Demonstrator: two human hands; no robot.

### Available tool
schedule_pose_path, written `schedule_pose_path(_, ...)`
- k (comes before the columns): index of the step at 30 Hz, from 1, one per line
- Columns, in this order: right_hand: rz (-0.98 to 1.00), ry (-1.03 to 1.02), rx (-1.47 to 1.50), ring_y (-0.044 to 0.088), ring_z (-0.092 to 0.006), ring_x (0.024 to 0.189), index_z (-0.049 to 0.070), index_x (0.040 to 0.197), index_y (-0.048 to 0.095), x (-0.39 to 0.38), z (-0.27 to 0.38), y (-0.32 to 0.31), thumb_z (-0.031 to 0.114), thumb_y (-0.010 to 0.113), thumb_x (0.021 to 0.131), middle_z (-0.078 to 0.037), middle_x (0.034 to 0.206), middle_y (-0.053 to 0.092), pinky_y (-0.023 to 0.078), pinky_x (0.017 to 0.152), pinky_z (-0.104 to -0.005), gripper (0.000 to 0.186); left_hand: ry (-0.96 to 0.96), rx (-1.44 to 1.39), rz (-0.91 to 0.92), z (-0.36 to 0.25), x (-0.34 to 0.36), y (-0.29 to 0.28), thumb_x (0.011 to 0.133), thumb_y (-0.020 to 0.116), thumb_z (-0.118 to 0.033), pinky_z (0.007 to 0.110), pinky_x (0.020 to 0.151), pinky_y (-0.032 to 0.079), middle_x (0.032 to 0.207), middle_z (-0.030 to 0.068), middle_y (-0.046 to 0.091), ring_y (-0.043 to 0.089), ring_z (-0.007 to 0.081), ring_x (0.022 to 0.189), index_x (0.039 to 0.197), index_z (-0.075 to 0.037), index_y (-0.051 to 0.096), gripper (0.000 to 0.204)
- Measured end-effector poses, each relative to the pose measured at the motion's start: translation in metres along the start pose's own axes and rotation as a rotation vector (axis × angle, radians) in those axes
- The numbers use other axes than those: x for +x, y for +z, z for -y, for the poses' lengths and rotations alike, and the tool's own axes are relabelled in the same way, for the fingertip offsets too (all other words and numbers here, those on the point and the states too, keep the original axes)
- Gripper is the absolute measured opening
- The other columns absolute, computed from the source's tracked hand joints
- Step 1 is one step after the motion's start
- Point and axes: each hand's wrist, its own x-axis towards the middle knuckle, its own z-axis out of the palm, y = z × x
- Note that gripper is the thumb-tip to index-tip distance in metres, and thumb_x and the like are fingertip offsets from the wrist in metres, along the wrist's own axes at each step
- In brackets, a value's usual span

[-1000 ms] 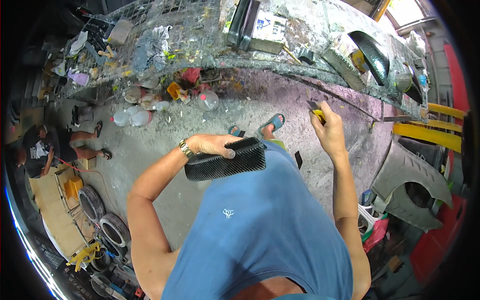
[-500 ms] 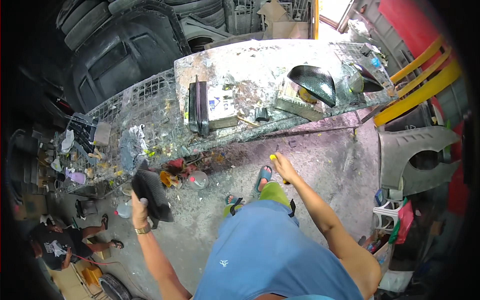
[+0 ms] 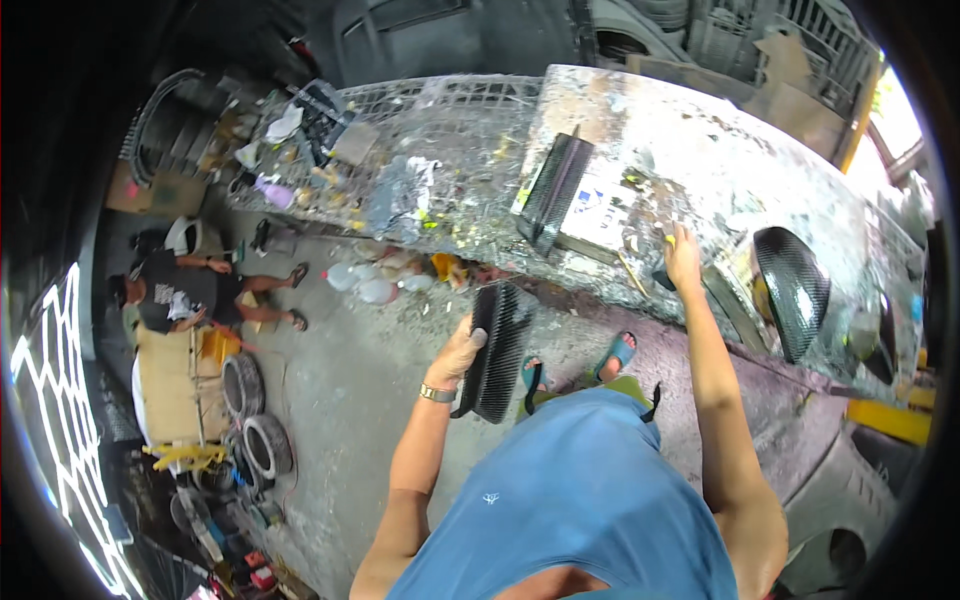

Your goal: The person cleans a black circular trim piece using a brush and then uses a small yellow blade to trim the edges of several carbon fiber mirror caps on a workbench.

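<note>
My left hand (image 3: pixel 456 358) grips a black carbon-fibre panel (image 3: pixel 502 350) by its left edge, holding it upright in front of the bench, off its top. Over the bench's front edge, my right hand (image 3: pixel 684 262) is closed with a small yellow piece (image 3: pixel 669 239) at its fingertips; the piece's kind is too small to make out. Close by the right hand lie a small black block (image 3: pixel 662 281) and a thin wooden stick (image 3: pixel 633 272). A second carbon-fibre panel (image 3: pixel 558 190) rests on a white printed board (image 3: pixel 597 215) to the left of that hand.
Glossy black carbon-fibre shells (image 3: pixel 795 292) stand at the right end of the stained bench (image 3: pixel 480 150). Plastic bottles (image 3: pixel 376 290) sit on the floor under its left part. At the left, a person (image 3: pixel 180 292) sits near stacked tyres (image 3: pixel 268 446). A grey fender (image 3: pixel 845 500) leans at lower right.
My view has swung left. My left hand has brought the carbon-fibre panel inward and turned it upright. My right hand has reached forward over the bench with the yellow piece.
</note>
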Motion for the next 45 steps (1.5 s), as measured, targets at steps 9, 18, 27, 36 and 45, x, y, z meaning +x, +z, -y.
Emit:
schedule_pose_path(9, 0.243, -0.061, -0.079, 0.047, -0.0397, 0.118, -0.003, 0.110, 0.052, -0.051, -0.018, 0.012, 0.002, 0.064, 0.070, -0.022, 0.130, 0.047, 0.043, 0.098, -0.0460, 0.042, 0.087, 0.016, -0.116, -0.048, -0.004, 0.054, 0.073, 0.079, -0.047, 0.033, 0.100, 0.044, 0.126, 0.0089, 0.057, 0.055, 0.0173, 0.114, 0.136, 0.002, 0.043, 0.087)
schedule_pose_path(18, 0.079, -0.077, 0.158, 0.051, -0.0381, 0.114, 0.000, 0.085, 0.053, -0.065, -0.009, -0.009, 0.003, 0.065, 0.073, -0.025, 0.133, 0.048, 0.043, 0.095, -0.0412, 0.017, 0.277, 0.241, -0.135, -0.040, -0.009, 0.063, 0.071, 0.081, -0.024, 0.034, 0.111, 0.028, 0.145, 0.0125, 0.040, 0.039, 0.0202, 0.133, 0.146, 0.001, 0.029, 0.094)
schedule_pose_path(27, 0.256, 0.457, 1.412, 0.060, -0.0180, 0.099, 0.000, 0.133, 0.041, -0.080, 0.011, -0.062, 0.012, 0.057, 0.085, -0.007, 0.106, 0.061, 0.047, 0.092, -0.0403, 0.053, 0.019, 0.239, 0.099, -0.037, -0.008, 0.056, 0.077, 0.072, -0.018, 0.033, 0.110, 0.030, 0.142, 0.0123, 0.044, 0.043, 0.0198, 0.129, 0.146, -0.001, 0.031, 0.082)
schedule_pose_path(36, 0.765, 0.353, 1.772, 0.051, -0.0284, 0.123, 0.008, 0.105, 0.052, -0.093, 0.099, -0.101, 0.008, 0.068, 0.078, -0.018, 0.138, 0.046, 0.041, 0.102, -0.0575, 0.032, -0.001, 0.413, 0.302, -0.042, 0.006, 0.050, 0.080, 0.072, -0.022, 0.035, 0.109, 0.032, 0.145, 0.0132, 0.042, 0.043, 0.0213, 0.130, 0.146, -0.004, 0.032, 0.079)
schedule_pose_path(45, 0.921, 0.565, 1.954, 0.043, -0.0315, 0.130, 0.007, 0.109, 0.049, -0.133, 0.134, -0.088, 0.009, 0.065, 0.081, -0.025, 0.142, 0.040, 0.037, 0.109, -0.0501, 0.032, -0.038, 0.568, 0.626, -0.048, 0.022, 0.026, 0.082, 0.069, -0.042, 0.037, 0.108, 0.033, 0.142, 0.0146, 0.045, 0.044, 0.0235, 0.129, 0.146, -0.007, 0.034, 0.081)
